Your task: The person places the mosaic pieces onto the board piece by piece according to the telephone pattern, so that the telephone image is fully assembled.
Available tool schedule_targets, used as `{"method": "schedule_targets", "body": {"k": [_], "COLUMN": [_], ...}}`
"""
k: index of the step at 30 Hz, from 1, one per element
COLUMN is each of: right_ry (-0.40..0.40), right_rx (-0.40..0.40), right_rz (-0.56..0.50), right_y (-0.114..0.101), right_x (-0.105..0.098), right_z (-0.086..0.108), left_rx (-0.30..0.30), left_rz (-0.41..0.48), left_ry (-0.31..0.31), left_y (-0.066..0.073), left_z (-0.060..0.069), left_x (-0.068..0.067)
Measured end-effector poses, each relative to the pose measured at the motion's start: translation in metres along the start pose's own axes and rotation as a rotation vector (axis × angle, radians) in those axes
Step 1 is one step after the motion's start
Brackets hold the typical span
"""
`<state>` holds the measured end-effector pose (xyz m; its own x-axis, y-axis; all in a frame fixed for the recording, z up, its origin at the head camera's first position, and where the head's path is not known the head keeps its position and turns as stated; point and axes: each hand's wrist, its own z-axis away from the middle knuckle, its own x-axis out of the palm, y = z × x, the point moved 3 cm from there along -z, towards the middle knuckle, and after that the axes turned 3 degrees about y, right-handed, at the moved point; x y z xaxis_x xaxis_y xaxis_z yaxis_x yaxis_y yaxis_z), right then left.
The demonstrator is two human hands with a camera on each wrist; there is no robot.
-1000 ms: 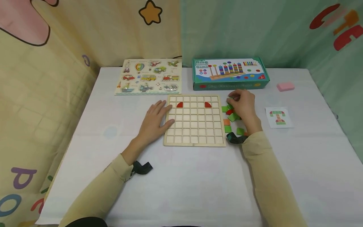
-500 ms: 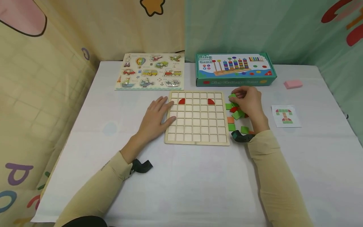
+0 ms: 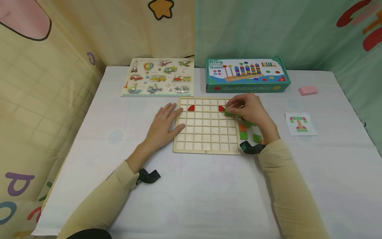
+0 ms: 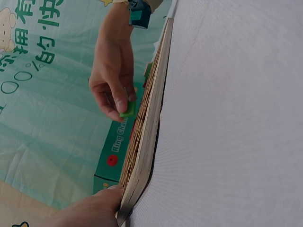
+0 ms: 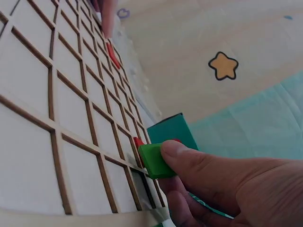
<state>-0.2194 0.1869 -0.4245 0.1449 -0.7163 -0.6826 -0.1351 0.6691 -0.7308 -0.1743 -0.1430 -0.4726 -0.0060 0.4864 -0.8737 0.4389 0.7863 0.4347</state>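
My right hand [image 3: 249, 108] pinches a green square tile [image 5: 155, 161] between thumb and fingers, over the upper right of the wooden grid board [image 3: 206, 153]. That tile is beside a red quarter-round piece [image 3: 221, 108] in the second row. Another red piece [image 3: 191, 108] lies in the same row toward the left. My left hand [image 3: 162, 127] rests with spread fingers on the board's left edge. Right of the board lie loose tiles, among them an orange one [image 3: 242, 128] and a green one [image 3: 243, 135]; some are hidden under my right hand.
A picture card [image 3: 300, 124] lies at the right, with a pink block [image 3: 308, 90] behind it. Along the back are a vehicle puzzle board [image 3: 157, 78] and a green game box [image 3: 247, 75]. Curtains hang behind the white table [image 3: 191, 199].
My right hand has moved left from the loose tiles to above the board, carrying a green tile. My left hand stays on the board's edge. The head view has shifted slightly.
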Motion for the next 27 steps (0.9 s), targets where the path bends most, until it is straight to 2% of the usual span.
{"method": "schedule_targets", "body": {"k": [3,6,11,18,22,27], "right_ry": [-0.042,-0.038,-0.014,-0.049,-0.053,0.001], "right_rx": [-0.024,-0.018,-0.016,-0.023,-0.033,-0.012], "right_rz": [0.012,0.049,0.113,0.122,0.099,0.095], "right_y": [-0.004,-0.006,-0.009,-0.014,-0.013,-0.001], "right_x": [0.01,0.015,0.016,0.016,0.011,-0.006], "right_z": [-0.002,-0.003,-0.002,0.0,0.0,0.001], "left_rx": [-0.001,-0.001,-0.004,-0.004,0.002,-0.001], "left_rz": [0.004,0.004,0.001,-0.003,-0.008,-0.018], "left_ry": [-0.001,-0.002,-0.004,-0.005,0.0,-0.004], "left_y": [-0.001,-0.001,0.0,-0.001,-0.001,-0.002], "left_z": [0.001,0.001,0.0,0.0,0.0,-0.001], "left_x": [0.0,0.001,0.0,0.001,0.0,0.001]}}
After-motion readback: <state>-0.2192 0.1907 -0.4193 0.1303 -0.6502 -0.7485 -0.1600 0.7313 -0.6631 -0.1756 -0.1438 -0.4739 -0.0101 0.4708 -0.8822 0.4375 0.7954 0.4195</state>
